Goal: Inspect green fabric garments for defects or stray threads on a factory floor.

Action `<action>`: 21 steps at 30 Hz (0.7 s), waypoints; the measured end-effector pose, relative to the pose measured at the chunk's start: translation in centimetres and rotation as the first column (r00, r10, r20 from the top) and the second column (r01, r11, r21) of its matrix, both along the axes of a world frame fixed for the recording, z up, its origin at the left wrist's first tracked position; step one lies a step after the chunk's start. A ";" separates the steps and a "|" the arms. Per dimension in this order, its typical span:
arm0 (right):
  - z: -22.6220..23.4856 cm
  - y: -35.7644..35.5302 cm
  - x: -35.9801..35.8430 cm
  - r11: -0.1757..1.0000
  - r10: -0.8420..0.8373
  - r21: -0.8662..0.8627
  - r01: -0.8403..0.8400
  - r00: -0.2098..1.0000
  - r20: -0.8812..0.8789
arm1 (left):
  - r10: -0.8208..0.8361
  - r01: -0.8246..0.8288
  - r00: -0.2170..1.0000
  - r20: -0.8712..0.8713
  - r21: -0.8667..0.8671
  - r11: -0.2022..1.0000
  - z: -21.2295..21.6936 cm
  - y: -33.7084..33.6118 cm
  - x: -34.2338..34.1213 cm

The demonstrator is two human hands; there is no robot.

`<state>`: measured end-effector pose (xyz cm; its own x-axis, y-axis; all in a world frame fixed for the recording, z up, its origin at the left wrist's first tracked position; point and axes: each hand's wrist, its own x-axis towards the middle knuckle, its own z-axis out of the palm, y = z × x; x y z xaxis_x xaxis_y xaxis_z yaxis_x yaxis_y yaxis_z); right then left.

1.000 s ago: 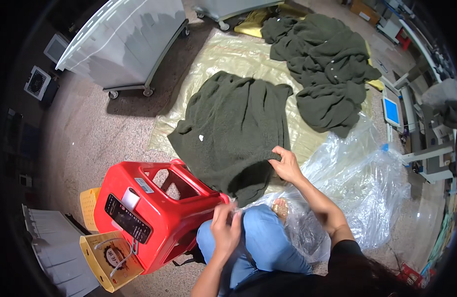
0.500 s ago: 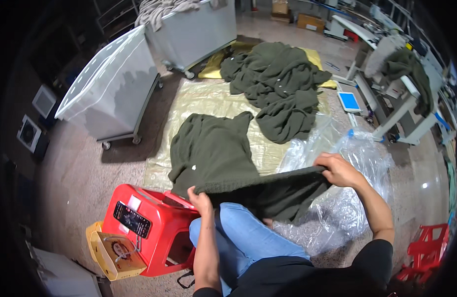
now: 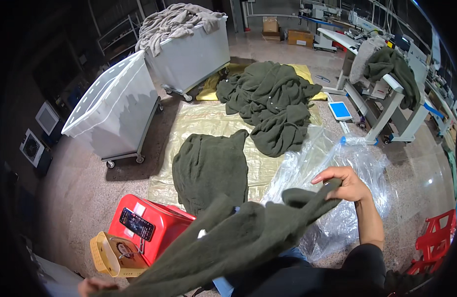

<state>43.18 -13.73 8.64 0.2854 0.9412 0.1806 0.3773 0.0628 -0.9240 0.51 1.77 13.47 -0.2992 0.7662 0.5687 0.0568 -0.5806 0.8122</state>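
A dark green knit garment is stretched slantwise across my lap, its lower left end close to the picture's bottom edge. My right hand is closed on a bunched end of it at the right, raised over the clear plastic. At the lower left my left hand, blurred and partly cut off, grips the other end. A small white tag shows on the cloth. Just beyond, another dark green garment lies spread on the yellowish sheet. Farther back is a heap of dark green garments.
Left of me stands a red stool bearing a phone, with a yellow paper bag beside it. Clear plastic lies at right. White wheeled bins stand at far left, a workbench at far right.
The held garment has been raised and swung into a slant. My left hand has moved down and left to the picture's edge; my right hand stays at the right. The view has tilted up slightly.
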 end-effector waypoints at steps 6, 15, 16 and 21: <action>2.9 3.9 -2.9 0.851 0.525 0.079 -0.520 0.847 -0.087 | -0.165 0.165 0.985 -0.053 0.580 0.798 -4.9 3.2 -8.7; -6.3 6.5 0.9 0.898 -0.439 0.083 0.431 0.889 0.133 | 0.085 -0.243 0.716 -0.693 -0.133 0.961 -22.7 0.5 -1.5; -7.1 6.5 0.8 0.919 -0.393 0.059 0.389 0.915 0.091 | 0.130 -0.266 0.744 -0.655 -0.112 0.957 -22.7 -1.1 -1.6; -10.8 8.3 -0.3 0.954 -0.299 -0.024 0.300 0.953 0.044 | 0.138 -0.351 0.652 -0.745 -0.136 0.926 -23.4 -5.9 -0.8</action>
<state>42.90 -5.42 -2.16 0.5485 0.8185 0.1707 0.4108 -0.0860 -0.9077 -0.24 -4.17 -9.95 -0.0826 0.8679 0.4898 0.7864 -0.2452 0.5670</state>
